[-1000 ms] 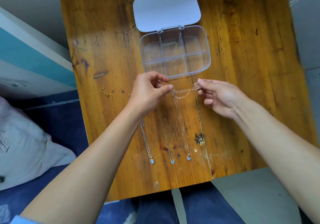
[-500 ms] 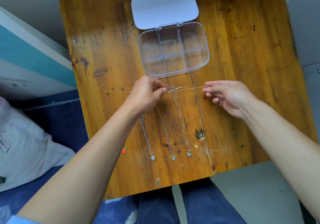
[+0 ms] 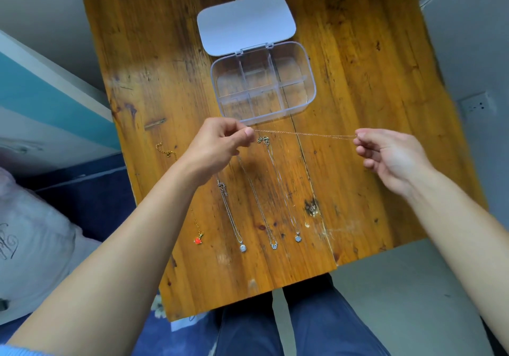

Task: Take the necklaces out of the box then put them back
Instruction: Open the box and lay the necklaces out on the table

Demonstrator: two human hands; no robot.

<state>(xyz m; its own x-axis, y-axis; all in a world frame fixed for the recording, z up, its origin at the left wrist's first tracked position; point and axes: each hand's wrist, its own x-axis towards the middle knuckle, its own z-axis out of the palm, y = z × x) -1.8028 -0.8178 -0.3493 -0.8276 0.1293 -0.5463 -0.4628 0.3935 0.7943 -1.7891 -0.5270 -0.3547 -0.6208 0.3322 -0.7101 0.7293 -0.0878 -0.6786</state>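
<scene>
Thin gold chain point(image 3: 303, 133) stretched taut just before the open clear box point(image 3: 312, 86); four necklaces point(image 3: 274, 245) lie nearer

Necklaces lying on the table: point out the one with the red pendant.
The gold-chain necklace farthest left: its pendant is red, while the three silver necklaces beside it carry silvery pendants.

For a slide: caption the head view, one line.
Left hand and right hand pinch a fine chain taut between the open box and four laid-out necklaces.
</scene>
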